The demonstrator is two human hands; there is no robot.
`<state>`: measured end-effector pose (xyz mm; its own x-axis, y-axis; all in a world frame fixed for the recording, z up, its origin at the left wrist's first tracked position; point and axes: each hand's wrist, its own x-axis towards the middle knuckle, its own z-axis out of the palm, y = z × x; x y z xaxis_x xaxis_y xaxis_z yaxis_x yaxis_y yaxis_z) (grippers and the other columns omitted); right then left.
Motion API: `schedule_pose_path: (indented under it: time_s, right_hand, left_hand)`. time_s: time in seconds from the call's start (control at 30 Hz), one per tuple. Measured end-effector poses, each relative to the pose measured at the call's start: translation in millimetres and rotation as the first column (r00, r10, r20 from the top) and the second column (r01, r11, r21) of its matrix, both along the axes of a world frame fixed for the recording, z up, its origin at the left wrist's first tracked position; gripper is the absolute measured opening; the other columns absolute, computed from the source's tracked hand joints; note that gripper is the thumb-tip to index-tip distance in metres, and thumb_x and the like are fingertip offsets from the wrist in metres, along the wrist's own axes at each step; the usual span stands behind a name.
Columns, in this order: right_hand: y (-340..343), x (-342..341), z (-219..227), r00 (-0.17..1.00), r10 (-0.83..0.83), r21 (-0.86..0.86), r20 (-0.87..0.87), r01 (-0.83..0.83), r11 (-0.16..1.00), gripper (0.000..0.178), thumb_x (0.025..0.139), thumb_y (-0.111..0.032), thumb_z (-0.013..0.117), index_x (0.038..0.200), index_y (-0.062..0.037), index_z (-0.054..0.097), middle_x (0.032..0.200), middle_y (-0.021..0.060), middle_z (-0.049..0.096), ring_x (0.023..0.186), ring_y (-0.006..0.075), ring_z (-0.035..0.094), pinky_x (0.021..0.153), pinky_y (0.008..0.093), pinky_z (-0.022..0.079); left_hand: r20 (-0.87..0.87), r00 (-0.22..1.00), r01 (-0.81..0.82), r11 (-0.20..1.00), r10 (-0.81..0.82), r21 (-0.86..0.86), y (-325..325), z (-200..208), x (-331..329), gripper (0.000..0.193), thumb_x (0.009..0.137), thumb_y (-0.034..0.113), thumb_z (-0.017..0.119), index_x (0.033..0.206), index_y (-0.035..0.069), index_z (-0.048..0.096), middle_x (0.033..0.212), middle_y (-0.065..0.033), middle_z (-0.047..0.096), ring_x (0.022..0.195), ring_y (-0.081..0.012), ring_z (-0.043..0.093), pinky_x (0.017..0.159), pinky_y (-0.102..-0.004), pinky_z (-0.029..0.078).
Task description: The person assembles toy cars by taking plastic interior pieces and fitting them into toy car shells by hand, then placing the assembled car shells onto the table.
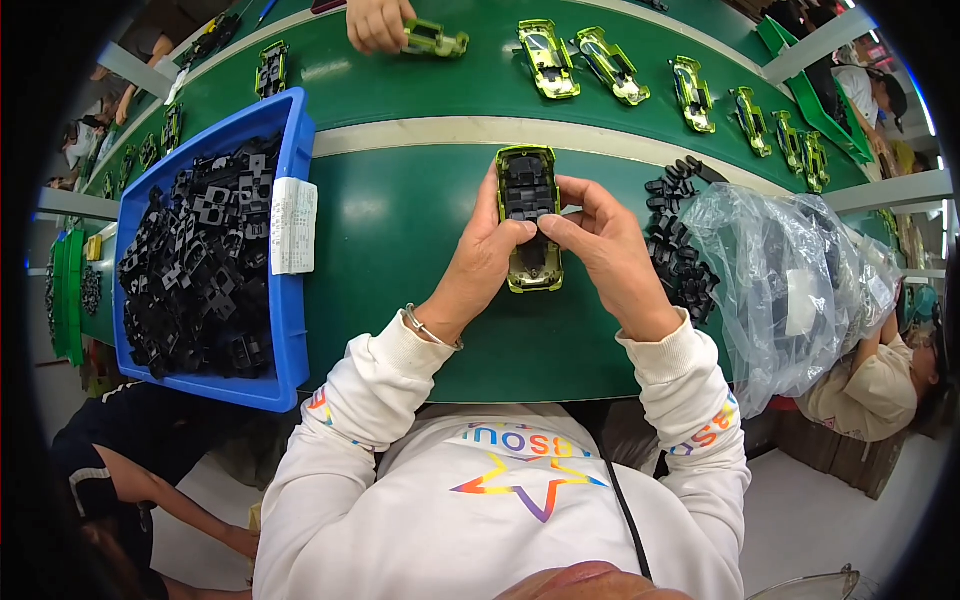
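A yellow-green toy car body [537, 274] is held over the green table with its hollow underside facing up. In its cavity lies a black plastic interior piece [525, 182] with seat-like shapes. My left hand [482, 255] is closed around the car's left side, its thumb on the lower end of the black piece. My right hand [608, 250] grips the right side, its thumb pressing beside the left one. The thumbs hide part of the join between piece and body.
At left stands a blue bin [295, 345] full of black interior pieces. Black parts [683, 255] lie at right beside a clear plastic bag [765, 290]. Beyond a pale rail [420, 133], several green car bodies [548, 62] rest on a green surface. Another person's hand [378, 24] holds one there.
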<state>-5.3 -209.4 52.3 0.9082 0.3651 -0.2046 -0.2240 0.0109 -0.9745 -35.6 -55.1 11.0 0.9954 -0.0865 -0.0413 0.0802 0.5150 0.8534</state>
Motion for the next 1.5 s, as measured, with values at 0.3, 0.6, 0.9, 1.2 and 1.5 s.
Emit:
schedule_pose_path:
  time_s: [0.3,0.6,0.9,1.2,1.5]
  right_hand:
    - [6.2,-0.2,-1.4,0.985,-0.037,-0.108,0.166,0.056,0.993,0.041,0.085,-0.012,0.067,0.122,0.0042,0.057,0.106,0.0089,0.063,0.084,0.0127,0.059,0.074,0.0292,0.053]
    - [-25.4,25.2,19.9,0.939,0.115,-0.251,0.324,-0.032,0.967,0.044,0.09,-0.017,0.068,0.129,-0.0004,0.058,0.12,0.0091,0.061,0.089,0.0149,0.061,0.077,0.028,0.051]
    - [-61.4,38.2,17.8,0.952,0.137,-0.308,0.274,-0.048,0.95,0.027,0.092,-0.014,0.065,0.116,-0.0019,0.067,0.101,0.0052,0.066,0.08,0.0109,0.06,0.073,0.0245,0.048]
    - [-79.5,27.9,27.2,0.896,0.158,-0.346,0.415,-0.005,0.938,0.02,0.09,-0.005,0.064,0.109,0.0,0.068,0.095,0.0067,0.066,0.081,0.0132,0.059,0.072,0.0248,0.047]
    - [-69.0,8.9,33.3,0.917,0.245,-0.372,0.316,-0.118,0.921,0.017,0.094,-0.005,0.062,0.108,0.0021,0.068,0.094,0.0042,0.065,0.086,0.0101,0.057,0.078,0.0233,0.046]
  left_hand:
    - [0.023,0.999,-0.032,0.997,0.034,-0.064,-1.6,2.2,-0.1,0.071,0.086,0.003,0.047,0.152,0.003,0.021,0.129,-0.0112,0.051,0.115,-0.0187,0.055,0.099,-0.0334,0.047]
    - [0.017,0.859,-0.511,0.859,0.511,0.028,56.8,-23.7,95.3,0.049,0.084,-0.004,0.052,0.133,-0.003,0.044,0.106,-0.0103,0.062,0.088,-0.0167,0.062,0.079,-0.0313,0.054]
    - [0.253,0.635,-0.712,0.426,0.73,0.559,171.8,-41.2,245.8,0.063,0.084,0.007,0.063,0.141,-0.008,0.041,0.122,-0.0244,0.061,0.113,-0.0356,0.06,0.098,-0.0394,0.044]
    - [0.896,0.418,-0.86,-0.252,0.151,0.443,87.0,-9.3,227.3,0.044,0.072,0.012,0.065,0.109,-0.004,0.05,0.107,-0.0231,0.055,0.099,-0.0413,0.054,0.087,-0.0467,0.045]
    - [0.256,0.737,-0.514,0.272,0.626,0.814,1.4,-30.2,242.9,0.025,0.078,0.019,0.065,0.09,-0.003,0.064,0.095,-0.0229,0.063,0.094,-0.0404,0.062,0.085,-0.0477,0.052]
